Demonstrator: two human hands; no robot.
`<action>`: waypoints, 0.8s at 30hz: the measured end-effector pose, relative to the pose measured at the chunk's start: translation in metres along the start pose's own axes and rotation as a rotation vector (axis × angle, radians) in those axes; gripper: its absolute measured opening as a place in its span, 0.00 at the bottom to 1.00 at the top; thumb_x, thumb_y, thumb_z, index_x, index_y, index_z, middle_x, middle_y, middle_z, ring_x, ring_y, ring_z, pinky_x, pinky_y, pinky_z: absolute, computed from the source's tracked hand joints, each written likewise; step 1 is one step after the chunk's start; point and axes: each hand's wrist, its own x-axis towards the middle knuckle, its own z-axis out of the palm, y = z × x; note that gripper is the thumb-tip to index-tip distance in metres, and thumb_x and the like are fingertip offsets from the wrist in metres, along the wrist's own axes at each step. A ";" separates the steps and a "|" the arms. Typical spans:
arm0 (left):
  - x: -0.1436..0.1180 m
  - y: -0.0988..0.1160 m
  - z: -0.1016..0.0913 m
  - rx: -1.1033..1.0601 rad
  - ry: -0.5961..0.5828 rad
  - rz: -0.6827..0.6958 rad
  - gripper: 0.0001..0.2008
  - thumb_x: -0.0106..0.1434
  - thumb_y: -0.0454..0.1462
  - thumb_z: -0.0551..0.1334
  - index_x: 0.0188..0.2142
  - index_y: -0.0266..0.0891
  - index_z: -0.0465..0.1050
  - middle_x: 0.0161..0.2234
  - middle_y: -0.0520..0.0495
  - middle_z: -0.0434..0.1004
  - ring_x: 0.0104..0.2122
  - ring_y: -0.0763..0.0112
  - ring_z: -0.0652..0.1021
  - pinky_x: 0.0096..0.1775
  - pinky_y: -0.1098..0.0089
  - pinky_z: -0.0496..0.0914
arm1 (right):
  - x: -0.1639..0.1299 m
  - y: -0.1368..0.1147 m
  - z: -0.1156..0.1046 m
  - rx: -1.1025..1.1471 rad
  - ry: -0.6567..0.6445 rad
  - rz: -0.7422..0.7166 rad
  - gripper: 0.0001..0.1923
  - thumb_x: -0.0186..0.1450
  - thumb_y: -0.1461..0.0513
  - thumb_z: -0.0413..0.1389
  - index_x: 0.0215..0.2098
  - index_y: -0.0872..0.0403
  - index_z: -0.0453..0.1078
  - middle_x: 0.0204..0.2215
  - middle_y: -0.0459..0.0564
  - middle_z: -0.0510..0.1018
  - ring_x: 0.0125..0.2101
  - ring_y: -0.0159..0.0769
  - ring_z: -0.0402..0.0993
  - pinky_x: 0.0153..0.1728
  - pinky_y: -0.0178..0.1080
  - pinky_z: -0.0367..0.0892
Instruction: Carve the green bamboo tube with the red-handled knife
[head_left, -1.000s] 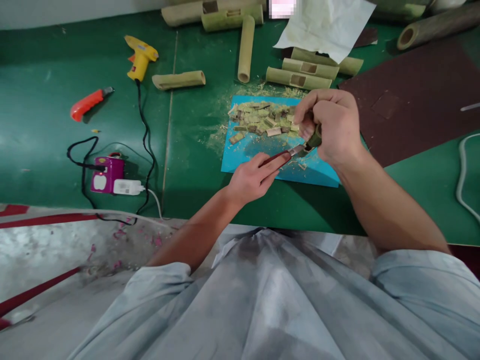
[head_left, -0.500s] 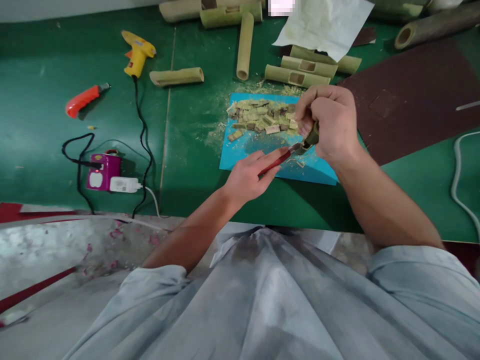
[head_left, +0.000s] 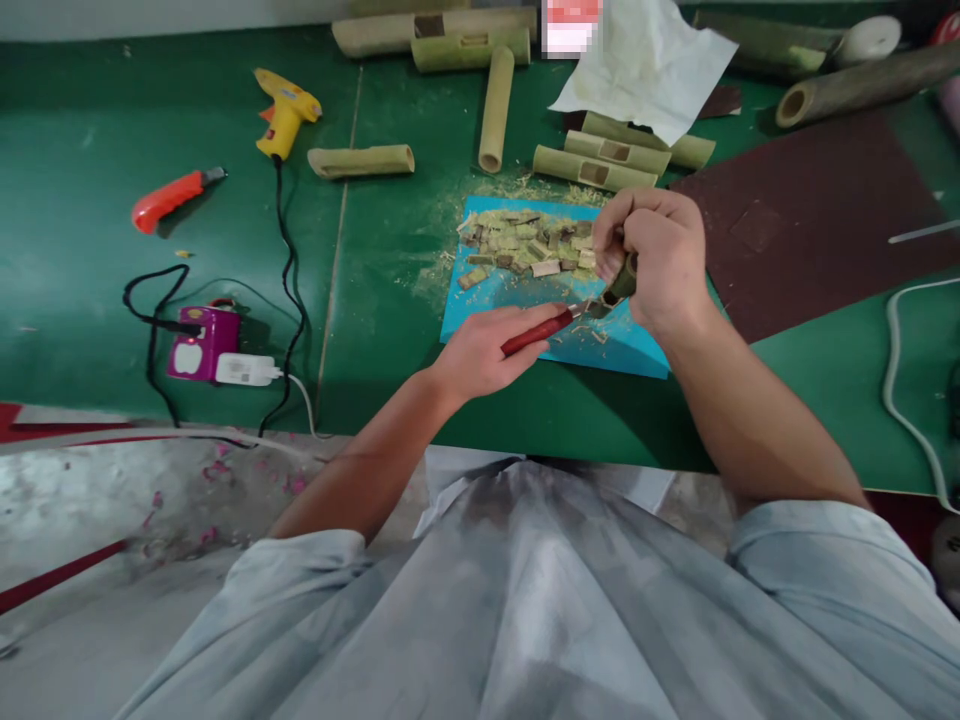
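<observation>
Your left hand [head_left: 484, 352] is wrapped around the red handle of a small carving knife [head_left: 551, 325], fingers curled along it, with the short metal blade pointing right toward your other hand. Your right hand [head_left: 660, 255] is closed in a fist-like grip around a short piece of green bamboo [head_left: 622, 280], of which only the lower end shows below your fingers. The knife tip meets that exposed end, just above the near right part of a blue rectangular cutting mat [head_left: 525, 300] lying on the green table top [head_left: 97, 250].

On the far half of the mat sits a heap of small cut bamboo chips [head_left: 525, 245], with pale shavings scattered around its left and far edges. Beyond the mat lie several bamboo tube sections [head_left: 600, 160], some with rectangular windows cut in them, partly under a crumpled white sheet [head_left: 645, 65]. A dark brown sanding sheet [head_left: 810, 210] lies to the right of your right hand. Well to the left are a yellow glue gun [head_left: 285, 110], an orange-handled utility knife [head_left: 169, 198] and a purple power adapter [head_left: 202, 345] with a white plug in it and black cables around it.
</observation>
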 end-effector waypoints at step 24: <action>-0.008 0.053 0.016 0.285 0.172 -0.160 0.20 0.77 0.44 0.57 0.61 0.41 0.77 0.48 0.41 0.83 0.41 0.66 0.82 0.41 0.68 0.76 | -0.003 0.001 0.009 0.066 0.108 -0.010 0.10 0.58 0.63 0.54 0.20 0.46 0.69 0.14 0.43 0.58 0.16 0.34 0.50 0.22 0.43 0.48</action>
